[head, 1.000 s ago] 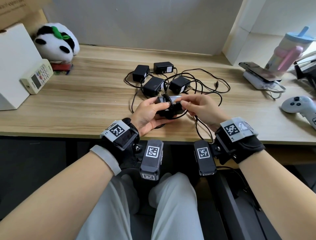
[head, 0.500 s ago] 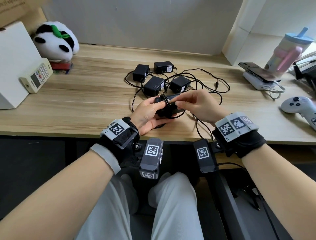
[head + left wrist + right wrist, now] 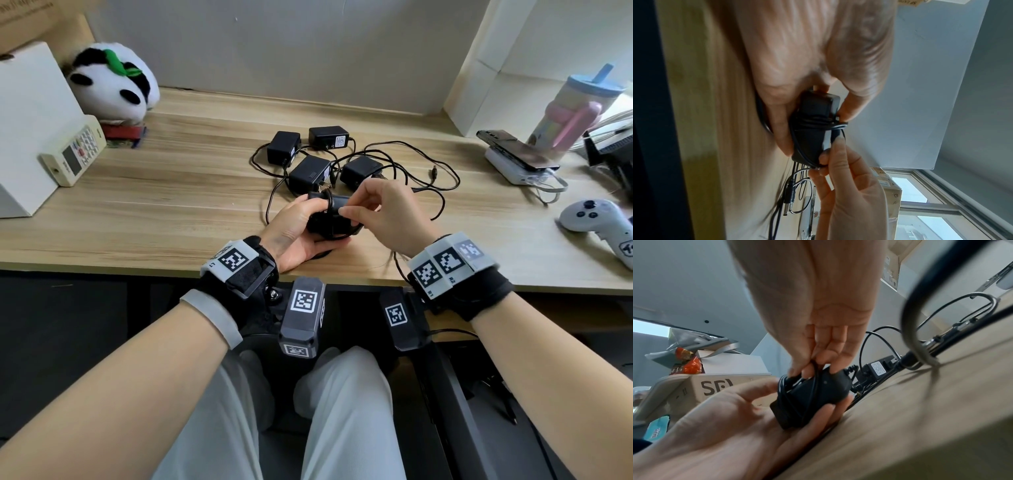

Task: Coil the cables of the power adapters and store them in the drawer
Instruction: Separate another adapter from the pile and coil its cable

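Left hand (image 3: 294, 229) palm-up just above tabletop (image 3: 171, 192) near its front edge, fingers curled round black power adapter (image 3: 330, 219). Right hand (image 3: 383, 212) pinches thin black cable (image 3: 813, 379) between thumb and fingertips, right at adapter's top; several turns of cable wrapped around adapter body. Four more adapters (image 3: 310, 173) lie just behind hands, loose cables (image 3: 421, 171) tangled among them. Plush panda (image 3: 113, 82) back left, game controller (image 3: 596, 219) far right.
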